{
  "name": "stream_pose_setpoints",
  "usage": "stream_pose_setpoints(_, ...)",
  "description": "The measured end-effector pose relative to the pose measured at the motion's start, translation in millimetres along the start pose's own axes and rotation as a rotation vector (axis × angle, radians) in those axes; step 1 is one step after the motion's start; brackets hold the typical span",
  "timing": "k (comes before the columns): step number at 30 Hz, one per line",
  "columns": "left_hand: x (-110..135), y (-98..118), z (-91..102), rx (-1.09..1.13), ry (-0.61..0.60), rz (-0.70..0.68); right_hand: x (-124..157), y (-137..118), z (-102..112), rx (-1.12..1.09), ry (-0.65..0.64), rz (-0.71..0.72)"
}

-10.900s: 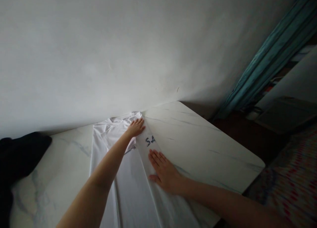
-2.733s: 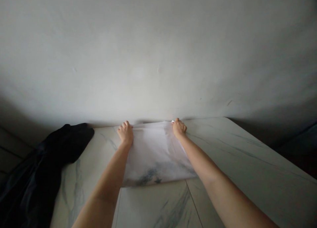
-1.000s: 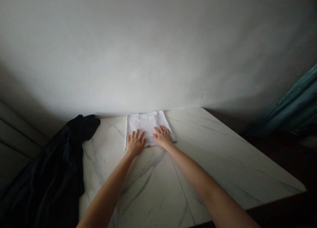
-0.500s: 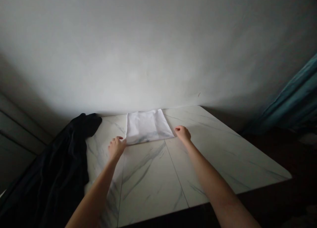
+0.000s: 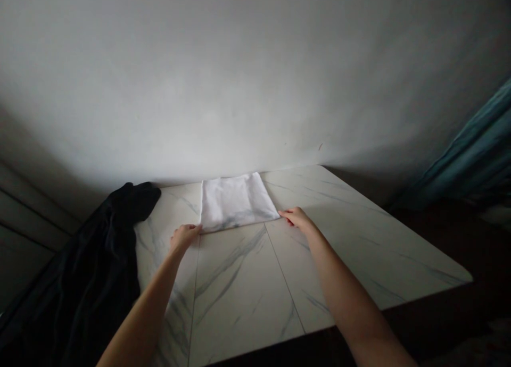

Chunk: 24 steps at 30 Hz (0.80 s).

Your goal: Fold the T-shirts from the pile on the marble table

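Note:
A folded white cloth (image 5: pixel 233 202), likely a garment folded into a flat rectangle, lies on the white marble-patterned tabletop (image 5: pixel 239 287) against the wall. My left hand (image 5: pixel 184 238) rests on the table at the cloth's near left corner, its fingertips touching that corner. My right hand (image 5: pixel 297 217) lies flat at the near right corner, with its fingertips reaching the fold's edge. Neither hand visibly grips the cloth.
A crumpled black garment (image 5: pixel 91 260) hangs over the table's left edge. A grey wall (image 5: pixel 239 90) runs along the table's far side. A teal curtain (image 5: pixel 459 154) hangs at the right. The tabletop has a seam and a rounded right corner.
Half a second ago both hands were slightly off the cloth. Now their fingertips have come in against its near corners. A second ago both hands lay on top of the cloth.

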State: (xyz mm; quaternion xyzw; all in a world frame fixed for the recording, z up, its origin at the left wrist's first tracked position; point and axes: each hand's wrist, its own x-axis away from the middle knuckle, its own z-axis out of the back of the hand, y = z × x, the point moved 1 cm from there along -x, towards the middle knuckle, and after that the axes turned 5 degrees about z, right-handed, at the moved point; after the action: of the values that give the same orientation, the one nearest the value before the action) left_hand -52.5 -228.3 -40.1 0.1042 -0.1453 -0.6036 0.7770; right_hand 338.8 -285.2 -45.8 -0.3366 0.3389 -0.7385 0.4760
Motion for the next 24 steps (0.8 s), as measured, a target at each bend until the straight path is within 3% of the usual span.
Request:
stream_pose_setpoints(3, 1.2, -2.8, 0.0, 0.029, -0.076, 0.025, 1.4, 0.6, -0.1, -0.085, -0.027, -0.002)
stream_pose_setpoints(13, 7.5, -3.4, -3.8, 0.055, -0.068, -0.012, -4.1, 3.0, -10.0, -0.160, -0.044, 0.019)
stream_pose_setpoints(20, 15.5, 7.3, -6.0, 0.140, 0.058, -0.057, -4.5, 4.9, -12.1, -0.168, -0.025, 0.029)
stream_pose_setpoints(24, 18.2, 10.7, -4.7, 0.064, 0.062, -0.049, -5.2, 6.5, -12.9, -0.036, -0.002, 0.059)
